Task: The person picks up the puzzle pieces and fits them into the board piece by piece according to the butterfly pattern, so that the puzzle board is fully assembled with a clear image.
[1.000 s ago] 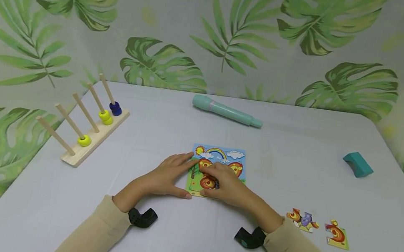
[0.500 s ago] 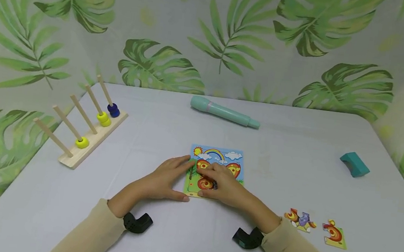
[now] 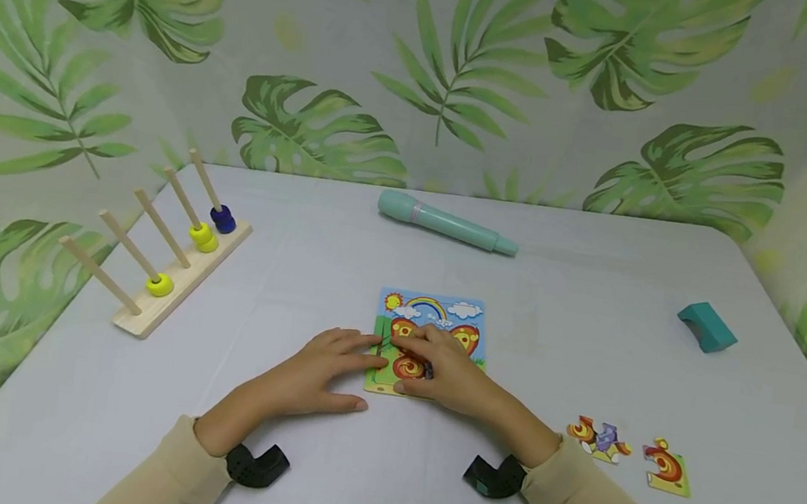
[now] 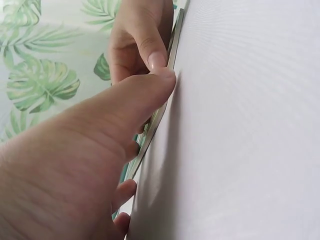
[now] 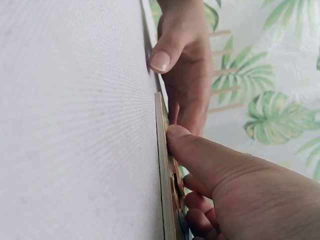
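Note:
A square picture puzzle board (image 3: 468, 309) with a rainbow, sun and butterfly lies on the white table. My left hand (image 3: 316, 372) is spread at its left side, index and middle fingertips over the board's edge and thumb on the table side. Over the board's lower middle, my right hand (image 3: 452, 373) has its thumb and bent fingers around a puzzle piece (image 3: 408, 368) with a red-orange swirl. The right wrist view has that thumb pressed close on the board's face, several fingertips curled behind it. The palm hides the board's lower right.
Two loose puzzle pieces, one with a purple patch (image 3: 603, 440) and one with a red swirl (image 3: 670, 471), lie at right near the right sleeve. A teal arch block (image 3: 708, 327), a mint toy microphone (image 3: 445, 222) and a wooden peg stand (image 3: 180, 283) with rings are farther out.
My left hand has drawn back a little down and left, its fingers sliding lower along the board's left side. My right hand has kept its place on the board.

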### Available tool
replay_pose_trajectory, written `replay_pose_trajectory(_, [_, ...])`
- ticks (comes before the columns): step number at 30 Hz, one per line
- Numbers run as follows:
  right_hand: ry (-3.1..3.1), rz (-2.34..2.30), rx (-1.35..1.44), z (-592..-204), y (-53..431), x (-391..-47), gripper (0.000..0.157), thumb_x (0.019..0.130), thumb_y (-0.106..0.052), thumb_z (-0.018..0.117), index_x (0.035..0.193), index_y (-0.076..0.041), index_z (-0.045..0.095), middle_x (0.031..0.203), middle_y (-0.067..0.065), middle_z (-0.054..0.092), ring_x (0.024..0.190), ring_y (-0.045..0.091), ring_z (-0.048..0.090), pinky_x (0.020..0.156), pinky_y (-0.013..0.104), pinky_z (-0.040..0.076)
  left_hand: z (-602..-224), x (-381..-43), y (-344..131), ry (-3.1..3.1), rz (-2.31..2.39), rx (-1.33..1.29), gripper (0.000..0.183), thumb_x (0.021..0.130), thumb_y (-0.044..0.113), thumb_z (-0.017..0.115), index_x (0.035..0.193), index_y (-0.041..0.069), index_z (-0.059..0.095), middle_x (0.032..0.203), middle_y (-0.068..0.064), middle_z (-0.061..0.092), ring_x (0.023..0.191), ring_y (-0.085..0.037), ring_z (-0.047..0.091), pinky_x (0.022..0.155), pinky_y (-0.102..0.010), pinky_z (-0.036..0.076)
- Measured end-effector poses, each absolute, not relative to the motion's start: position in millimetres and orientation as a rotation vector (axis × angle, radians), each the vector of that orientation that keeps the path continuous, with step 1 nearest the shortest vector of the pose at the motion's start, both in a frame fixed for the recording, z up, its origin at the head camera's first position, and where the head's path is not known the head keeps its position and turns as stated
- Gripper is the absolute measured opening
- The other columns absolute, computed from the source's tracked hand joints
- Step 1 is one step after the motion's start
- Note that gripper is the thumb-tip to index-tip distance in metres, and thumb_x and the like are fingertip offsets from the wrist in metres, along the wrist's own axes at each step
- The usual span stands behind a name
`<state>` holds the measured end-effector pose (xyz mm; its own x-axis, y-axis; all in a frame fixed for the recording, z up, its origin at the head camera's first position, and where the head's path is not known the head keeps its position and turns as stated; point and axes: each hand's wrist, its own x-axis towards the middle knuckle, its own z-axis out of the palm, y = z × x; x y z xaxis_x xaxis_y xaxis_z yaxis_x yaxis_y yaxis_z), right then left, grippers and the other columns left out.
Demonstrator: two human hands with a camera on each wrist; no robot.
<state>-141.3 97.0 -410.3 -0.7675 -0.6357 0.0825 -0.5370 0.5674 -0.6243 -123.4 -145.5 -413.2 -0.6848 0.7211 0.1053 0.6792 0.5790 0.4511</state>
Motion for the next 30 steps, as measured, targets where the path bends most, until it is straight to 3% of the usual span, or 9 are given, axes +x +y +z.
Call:
replay_pose_trajectory(3, [2.635, -1.033, -0.992, -410.1, 98.6, -141.5, 0.054, 0.079, -0.031, 0.069, 0.128, -0.016, 0.052, 0.119, 0.001, 0.045, 0.111, 0.020, 0.040, 0.089, 0.043, 0.036, -413.3, -123.8, -145.9, 2.719, 0.692, 1.204, 0.053, 0.082, 0.045, 0.061, 0.129, 0.024, 0.050, 0.140, -0.001, 0.034, 0.129, -0.027, 0.025, 0.104, -0.044, 0.015])
replay_pose_trajectory(10, [2.706, -0.964, -1.006, -408.9, 99.6, -142.5, 0.044, 0.080, -0.029, 0.067, 0.122, -0.018, 0.058, 0.130, 0.005, 0.044, 0.123, 0.028, 0.032, 0.098, 0.054, 0.020, -414.0, -123.7, -145.5, 2.727, 0.683, 1.200, 0.052, 0.083, 0.045, 0.059, 0.130, 0.024, 0.050, 0.140, 0.000, 0.034, 0.129, -0.026, 0.025, 0.104, -0.043, 0.015])
replay_pose_trajectory(21, [2.697, -0.955, -0.978, -411.5, 99.8, -143.9, 0.044, 0.081, -0.032, 0.066, 0.122, -0.021, 0.058, 0.137, 0.004, 0.038, 0.127, 0.027, 0.028, 0.099, 0.055, 0.020, -414.5, -123.2, -145.2, 2.732, 0.690, 1.271, 0.044, 0.084, 0.042, 0.058, 0.126, 0.027, 0.054, 0.139, -0.004, 0.036, 0.127, -0.028, 0.027, 0.103, -0.046, 0.016])
replay_pose_trajectory(30, [2.667, -0.935, -0.954, -407.1, 100.1, -141.4, 0.048, 0.083, -0.034, 0.063, 0.127, -0.019, 0.053, 0.140, 0.004, 0.035, 0.129, 0.028, 0.024, 0.099, 0.057, 0.020, -413.6, -123.3, -144.8, 2.692, 0.733, 1.251, 0.042, 0.085, 0.036, 0.059, 0.126, 0.026, 0.054, 0.140, 0.002, 0.037, 0.128, -0.028, 0.025, 0.103, -0.048, 0.014])
